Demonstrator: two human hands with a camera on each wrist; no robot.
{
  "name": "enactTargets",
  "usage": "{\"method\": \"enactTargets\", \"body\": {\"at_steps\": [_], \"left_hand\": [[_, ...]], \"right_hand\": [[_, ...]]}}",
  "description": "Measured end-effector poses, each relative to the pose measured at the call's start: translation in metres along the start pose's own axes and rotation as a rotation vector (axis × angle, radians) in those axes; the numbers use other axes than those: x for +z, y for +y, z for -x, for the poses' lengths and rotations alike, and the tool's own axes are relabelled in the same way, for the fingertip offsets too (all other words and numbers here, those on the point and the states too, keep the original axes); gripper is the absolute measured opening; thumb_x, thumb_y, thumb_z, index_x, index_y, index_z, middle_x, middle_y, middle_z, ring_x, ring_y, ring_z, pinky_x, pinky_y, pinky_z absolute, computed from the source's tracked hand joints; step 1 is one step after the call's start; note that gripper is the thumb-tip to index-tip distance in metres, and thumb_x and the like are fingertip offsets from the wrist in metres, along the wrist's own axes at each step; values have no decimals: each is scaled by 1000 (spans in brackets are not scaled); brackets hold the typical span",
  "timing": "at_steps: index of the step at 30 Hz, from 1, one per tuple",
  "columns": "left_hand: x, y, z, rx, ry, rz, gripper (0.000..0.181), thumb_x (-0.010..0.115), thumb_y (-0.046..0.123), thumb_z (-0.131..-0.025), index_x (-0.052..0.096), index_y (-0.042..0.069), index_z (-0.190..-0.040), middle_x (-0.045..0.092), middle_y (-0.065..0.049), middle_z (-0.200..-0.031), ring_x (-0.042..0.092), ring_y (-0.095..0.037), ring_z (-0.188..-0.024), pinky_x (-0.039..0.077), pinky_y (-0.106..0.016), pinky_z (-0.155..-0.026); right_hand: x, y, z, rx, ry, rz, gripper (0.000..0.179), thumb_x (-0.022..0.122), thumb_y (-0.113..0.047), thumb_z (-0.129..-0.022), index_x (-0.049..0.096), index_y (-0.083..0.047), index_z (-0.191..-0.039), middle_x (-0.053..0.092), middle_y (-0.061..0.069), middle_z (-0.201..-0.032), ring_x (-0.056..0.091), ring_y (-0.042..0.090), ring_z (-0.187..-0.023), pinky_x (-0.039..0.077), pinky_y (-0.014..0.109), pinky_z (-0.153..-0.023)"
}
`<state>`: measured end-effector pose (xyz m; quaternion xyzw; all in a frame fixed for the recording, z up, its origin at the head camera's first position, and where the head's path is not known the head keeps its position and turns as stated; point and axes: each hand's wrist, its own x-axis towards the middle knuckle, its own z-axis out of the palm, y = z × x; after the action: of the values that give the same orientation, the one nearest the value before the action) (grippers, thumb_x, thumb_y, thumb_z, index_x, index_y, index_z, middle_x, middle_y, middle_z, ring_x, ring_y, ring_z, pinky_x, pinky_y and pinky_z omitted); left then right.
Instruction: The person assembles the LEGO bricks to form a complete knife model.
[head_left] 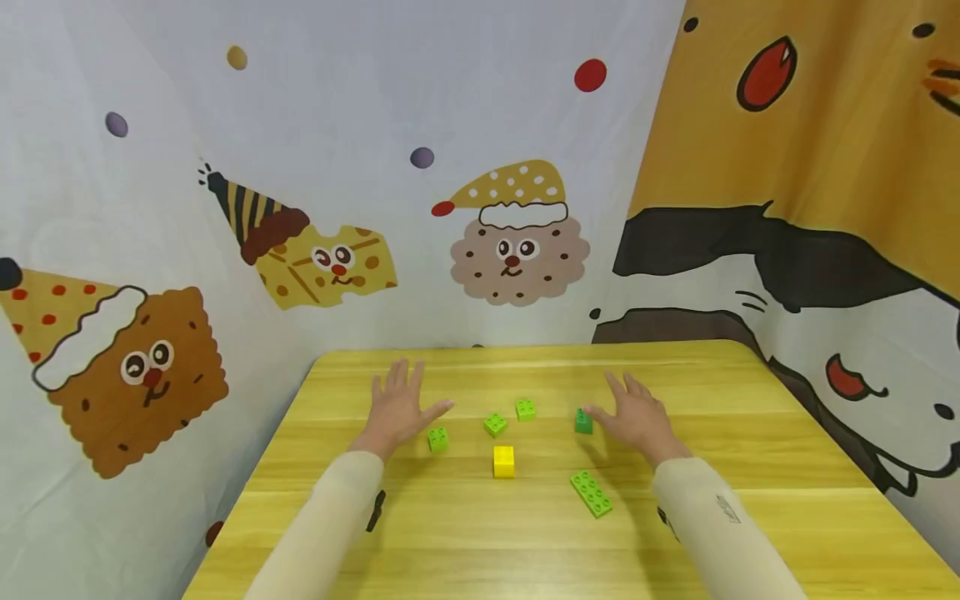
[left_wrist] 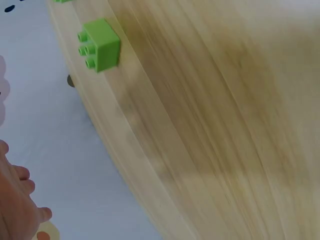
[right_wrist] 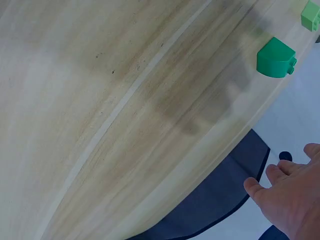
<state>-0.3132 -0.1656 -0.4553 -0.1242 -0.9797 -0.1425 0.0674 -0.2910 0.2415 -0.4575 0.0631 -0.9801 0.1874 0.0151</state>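
Observation:
Both hands reach over a wooden table with fingers spread, holding nothing. My left hand (head_left: 397,410) is nearest a lime-green toy brick (head_left: 438,439), which lies just off its thumb side; the left wrist view shows a lime brick (left_wrist: 102,45) with studs. My right hand (head_left: 636,418) has its thumb tip overlapping a dark green brick (head_left: 583,422) in the head view. That dark green brick (right_wrist: 275,58) has a curved side. Between the hands lie two more lime bricks, one (head_left: 495,425) left of the other (head_left: 526,409), and a yellow block (head_left: 504,462) closer to me.
A long lime brick (head_left: 591,493) with two rows of studs lies diagonally, nearer me on the right. The table (head_left: 465,542) ends at a cloth backdrop (head_left: 420,92) printed with cartoon figures, close behind its far edge.

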Motion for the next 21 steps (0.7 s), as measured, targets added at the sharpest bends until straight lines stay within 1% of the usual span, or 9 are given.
{"method": "enactTargets", "body": {"at_steps": [3,7,10,14,19,21], "left_hand": [[1,5,2,8,-12,66,103,45,76,-89,15,7,-159,10,-24,-162,7,-40,-149,1,-65,-114],[4,13,6,21,-14,139,102,48,76,-89,17,8,-159,15,-23,-161,12,-40,-148,3,-62,-115],[7,18,9,24,-18,191,101,51,74,-88,19,9,-159,17,-23,-161,16,-41,-147,6,-61,-115],[8,25,10,9,-45,278,100,55,72,-88,19,13,-159,16,-19,-162,16,-40,-147,10,-60,-116],[12,31,11,2,-47,390,95,62,64,-88,23,13,-159,23,-16,-161,21,-39,-146,17,-61,-114],[14,34,11,-2,-51,449,94,64,62,-88,25,14,-158,25,-16,-160,23,-39,-145,20,-61,-113]], "right_hand": [[0,-1,2,21,-19,-49,92,47,-64,-96,19,-1,-157,11,34,-157,16,58,-139,16,73,-106],[5,-3,5,24,-34,-125,86,51,-56,-99,20,0,-156,12,33,-158,14,57,-140,14,73,-106],[8,-7,8,21,-31,-174,83,53,-51,-99,22,0,-156,13,33,-157,15,56,-140,16,72,-106],[9,-13,14,27,-32,-223,83,54,-52,-99,23,0,-156,15,33,-157,16,55,-141,20,70,-107],[12,-16,17,38,-29,-270,84,54,-53,-99,23,-1,-156,19,32,-156,19,54,-141,21,68,-108],[13,-18,18,42,-22,-292,83,55,-52,-98,24,0,-156,21,32,-156,22,54,-140,24,68,-107]]}}
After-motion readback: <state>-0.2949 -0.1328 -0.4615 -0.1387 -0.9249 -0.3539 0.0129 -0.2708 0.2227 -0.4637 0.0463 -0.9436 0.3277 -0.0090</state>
